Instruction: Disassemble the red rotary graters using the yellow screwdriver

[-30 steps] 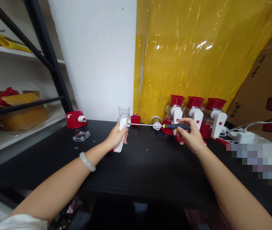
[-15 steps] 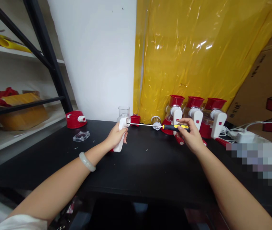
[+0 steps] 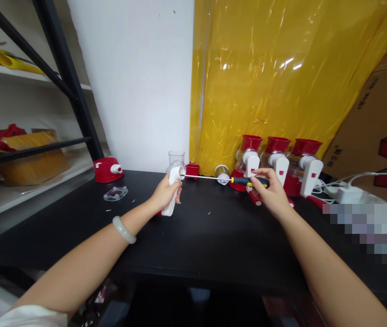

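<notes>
My left hand [image 3: 165, 194] is closed around the white crank handle [image 3: 169, 205] of a rotary grater, with the round end facing right. Behind that handle shows the grater's clear plastic hopper [image 3: 176, 158]. In my right hand [image 3: 271, 190] is a screwdriver [image 3: 244, 181] with a black and yellow grip, held between thumb and fingers. Its long metal shaft lies level and its tip reaches into the handle's round end; the screw itself I cannot make out. A red hopper part [image 3: 192, 170] stands just behind the shaft, and a grater drum [image 3: 222, 174] lies to its right.
Three assembled red and white graters [image 3: 277, 150] stand at the back right, beside a white charger [image 3: 349, 194] with cables. On the left are a red base [image 3: 106, 170], a clear ring [image 3: 115, 194] and small screws on the black table [image 3: 193, 245]. A shelf frame [image 3: 62, 68] borders the left.
The screwdriver's grip has turned a little about its shaft, and my right fingers have shifted slightly on it. My left hand and the crank handle stay in place.
</notes>
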`<state>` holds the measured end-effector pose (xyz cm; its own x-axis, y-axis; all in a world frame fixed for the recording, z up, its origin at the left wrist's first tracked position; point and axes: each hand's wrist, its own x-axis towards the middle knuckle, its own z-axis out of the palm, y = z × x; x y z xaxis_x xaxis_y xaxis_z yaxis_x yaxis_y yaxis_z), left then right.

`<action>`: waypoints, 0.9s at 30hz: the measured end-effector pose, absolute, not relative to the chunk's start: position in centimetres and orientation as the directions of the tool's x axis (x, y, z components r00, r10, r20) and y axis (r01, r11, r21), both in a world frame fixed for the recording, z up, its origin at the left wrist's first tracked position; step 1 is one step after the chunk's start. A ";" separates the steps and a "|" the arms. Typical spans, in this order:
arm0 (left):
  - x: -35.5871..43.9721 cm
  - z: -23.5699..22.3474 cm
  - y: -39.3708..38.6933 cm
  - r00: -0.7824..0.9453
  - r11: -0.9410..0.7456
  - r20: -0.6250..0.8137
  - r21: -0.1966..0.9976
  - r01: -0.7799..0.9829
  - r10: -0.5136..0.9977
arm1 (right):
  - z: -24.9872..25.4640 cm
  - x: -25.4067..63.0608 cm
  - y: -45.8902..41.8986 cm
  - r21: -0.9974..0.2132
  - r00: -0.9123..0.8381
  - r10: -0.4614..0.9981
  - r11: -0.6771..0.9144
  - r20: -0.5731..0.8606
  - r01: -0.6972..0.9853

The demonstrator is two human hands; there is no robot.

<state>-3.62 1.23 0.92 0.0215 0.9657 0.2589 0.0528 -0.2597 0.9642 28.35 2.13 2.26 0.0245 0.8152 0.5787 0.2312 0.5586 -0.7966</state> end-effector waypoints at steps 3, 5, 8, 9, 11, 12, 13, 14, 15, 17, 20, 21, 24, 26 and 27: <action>-3.6 0.9 1.2 0.023 -0.262 0.261 0.964 0.049 0.965 | 2.1 28.6 2.4 -0.754 0.003 0.769 0.627 0.640 0.193; -3.6 1.0 1.2 0.021 -0.263 0.262 0.964 0.051 0.965 | 2.0 28.7 2.5 -0.749 -0.031 0.758 0.649 0.652 0.135; -3.5 1.0 1.1 0.020 -0.262 0.262 0.963 0.064 0.965 | 2.0 28.6 2.6 -0.757 -0.032 0.763 0.645 0.646 0.105; -3.5 1.0 1.1 0.019 -0.261 0.260 0.963 0.065 0.965 | 2.0 28.6 2.6 -0.773 -0.025 0.778 0.626 0.627 0.101; -3.5 1.0 1.1 0.020 -0.260 0.260 0.964 0.061 0.965 | 2.0 28.6 2.5 -0.826 -0.028 0.831 0.556 0.556 0.089; -3.5 1.1 1.1 0.021 -0.262 0.261 0.963 0.059 0.965 | 2.1 28.5 2.5 -0.852 -0.035 0.857 0.514 0.513 0.095; -3.5 1.1 1.1 0.021 -0.265 0.264 0.963 0.058 0.964 | 2.1 28.5 2.4 -0.870 -0.040 0.878 0.479 0.478 0.116; -3.5 1.1 1.1 0.022 -0.265 0.264 0.962 0.058 0.964 | 2.2 28.4 2.4 -0.878 -0.036 0.889 0.457 0.457 0.144; -3.5 1.1 1.0 0.023 -0.264 0.263 0.963 0.059 0.964 | 2.2 28.4 2.3 -0.877 -0.022 0.892 0.449 0.452 0.171; -3.4 1.1 1.0 0.027 -0.263 0.261 0.963 0.062 0.965 | 2.3 28.3 2.3 -0.864 0.018 0.877 0.470 0.481 0.183; -3.4 1.2 1.0 0.029 -0.267 0.265 0.962 0.067 0.964 | 2.2 28.3 2.5 -0.828 0.032 0.831 0.549 0.555 0.111; -3.4 1.2 1.0 0.027 -0.267 0.265 0.961 0.068 0.964 | 2.1 28.4 2.6 -0.815 0.017 0.817 0.574 0.577 0.081; -3.3 1.2 0.9 0.027 -0.262 0.261 0.963 0.068 0.965 | 1.9 28.6 2.8 -0.792 -0.035 0.792 0.611 0.610 0.018; -3.4 1.2 0.9 0.029 -0.266 0.265 0.962 0.068 0.964 | 1.8 28.7 2.9 -0.781 -0.041 0.781 0.624 0.623 0.029; -3.4 1.2 0.9 0.027 -0.269 0.268 0.961 0.068 0.963 | 1.8 28.7 2.9 -0.767 -0.047 0.770 0.638 0.637 0.064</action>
